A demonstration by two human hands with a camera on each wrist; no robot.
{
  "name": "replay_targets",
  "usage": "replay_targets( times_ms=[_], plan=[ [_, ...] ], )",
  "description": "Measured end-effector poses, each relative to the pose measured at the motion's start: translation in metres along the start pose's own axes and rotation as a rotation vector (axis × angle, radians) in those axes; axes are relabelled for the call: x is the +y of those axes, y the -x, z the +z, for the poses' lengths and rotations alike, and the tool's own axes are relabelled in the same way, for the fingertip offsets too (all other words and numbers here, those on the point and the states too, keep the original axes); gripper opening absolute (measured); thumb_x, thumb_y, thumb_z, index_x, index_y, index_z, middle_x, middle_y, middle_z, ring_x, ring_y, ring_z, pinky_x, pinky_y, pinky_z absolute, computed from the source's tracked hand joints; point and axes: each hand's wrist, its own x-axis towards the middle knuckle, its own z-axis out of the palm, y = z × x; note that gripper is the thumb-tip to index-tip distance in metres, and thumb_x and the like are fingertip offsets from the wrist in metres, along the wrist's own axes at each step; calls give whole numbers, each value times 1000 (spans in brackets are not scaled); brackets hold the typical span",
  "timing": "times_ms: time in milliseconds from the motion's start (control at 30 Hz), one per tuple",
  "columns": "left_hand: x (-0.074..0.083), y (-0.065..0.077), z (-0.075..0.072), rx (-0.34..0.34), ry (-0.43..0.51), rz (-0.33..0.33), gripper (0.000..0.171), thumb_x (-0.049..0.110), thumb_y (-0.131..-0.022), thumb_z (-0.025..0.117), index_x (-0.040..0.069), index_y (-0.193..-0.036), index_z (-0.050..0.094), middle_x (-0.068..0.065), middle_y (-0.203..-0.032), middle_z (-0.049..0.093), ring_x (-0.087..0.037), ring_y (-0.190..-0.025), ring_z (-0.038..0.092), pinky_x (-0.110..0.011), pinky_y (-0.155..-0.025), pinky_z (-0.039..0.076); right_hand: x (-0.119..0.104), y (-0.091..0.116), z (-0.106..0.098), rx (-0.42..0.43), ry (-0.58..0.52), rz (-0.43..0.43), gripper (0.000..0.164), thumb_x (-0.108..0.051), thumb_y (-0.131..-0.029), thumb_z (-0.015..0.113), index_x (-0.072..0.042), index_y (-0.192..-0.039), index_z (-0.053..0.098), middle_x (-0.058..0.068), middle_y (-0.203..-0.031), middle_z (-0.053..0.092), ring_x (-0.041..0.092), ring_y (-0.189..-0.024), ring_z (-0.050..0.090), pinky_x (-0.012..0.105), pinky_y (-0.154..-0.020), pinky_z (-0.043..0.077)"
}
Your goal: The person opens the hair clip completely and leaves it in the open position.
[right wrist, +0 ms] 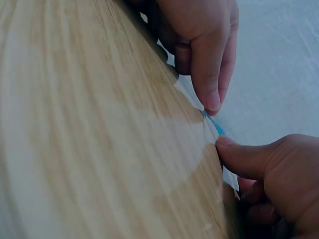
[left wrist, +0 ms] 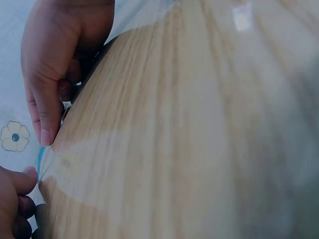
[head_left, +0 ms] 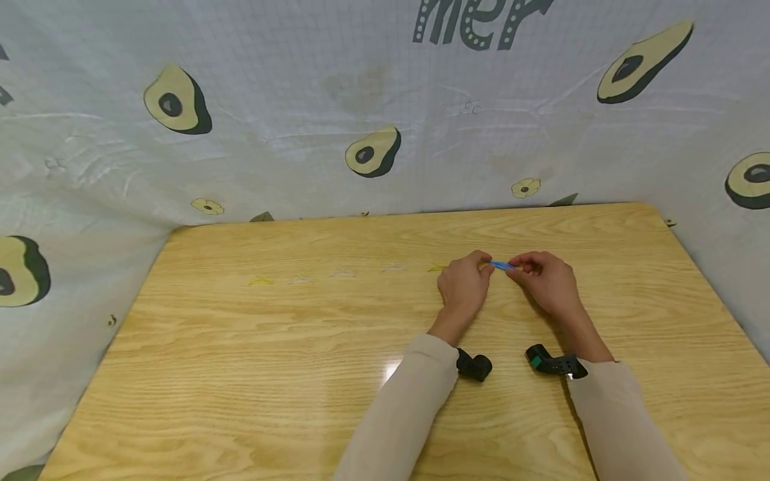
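Between the two hands a thin blue band, which looks like a rubber band, stretches just over the far right part of the wooden table. My left hand pinches its left end with thumb and fingertips. The other end is pinched by my right hand. In the left wrist view a short blue length shows between the fingertips; the right wrist view shows the same blue band bowed slightly. Beside the left hand, partly hidden by it, lies a thin yellow band.
Leftward along the wooden table runs a row of thin bands: several whitish ones, such as a pale band, and a yellow band at the left end. A white avocado-print sheet hangs behind the table's far edge.
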Motion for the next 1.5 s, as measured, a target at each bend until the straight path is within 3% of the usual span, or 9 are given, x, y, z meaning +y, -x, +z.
replay_targets(
  times_ms=[267,533,700,900,1067,1267,1500],
  plan=[
    [-3,0,0,26,55,22,20,41,-90,63,32,-105,73,14,-86,71,-5,-48,49,-19,-42,32,3,2,-3,-47,-12,-7,19,-24,-90,69,-5,-93,70,9,-85,58,22,-69,49,34,-61,40],
    [-5,3,1,84,102,60,13,36,-90,66,30,-95,75,15,-80,70,-3,-56,56,-16,-45,32,5,5,-6,-69,-40,6,20,-27,-90,69,-7,-94,70,7,-80,60,20,-64,49,30,-57,39],
    [-9,5,2,113,210,116,12,32,-91,66,24,-92,75,13,-69,65,2,-54,51,-15,-47,32,2,10,-8,-61,-73,25,22,-29,-91,68,-7,-96,69,7,-82,65,18,-66,55,26,-60,41],
    [-13,12,0,118,292,173,12,29,-91,67,20,-91,75,13,-56,51,1,-46,40,-17,-43,31,-3,17,-10,-86,-124,69,29,-35,-92,65,-6,-100,67,8,-89,70,13,-79,60,27,-71,42],
    [-16,19,-11,90,315,196,11,26,-91,67,18,-92,74,12,-56,46,-2,-46,40,-18,-44,29,-11,23,-13,-98,-172,100,32,-35,-91,65,-6,-104,66,10,-93,72,8,-83,61,23,-68,44],
    [-23,31,-30,83,348,263,7,18,-92,66,12,-90,69,5,-70,49,-6,-59,44,-15,-52,32,-29,31,-14,-130,-253,107,32,-34,-91,66,-5,-105,66,13,-94,71,18,-79,62,26,-50,38],
    [-45,49,-51,68,497,303,6,11,-92,65,5,-91,65,0,-76,58,-6,-59,44,-15,-54,36,-55,45,-3,-155,-336,11,22,-20,-91,67,-1,-103,66,16,-92,71,22,-81,66,27,-65,50]
  ],
)
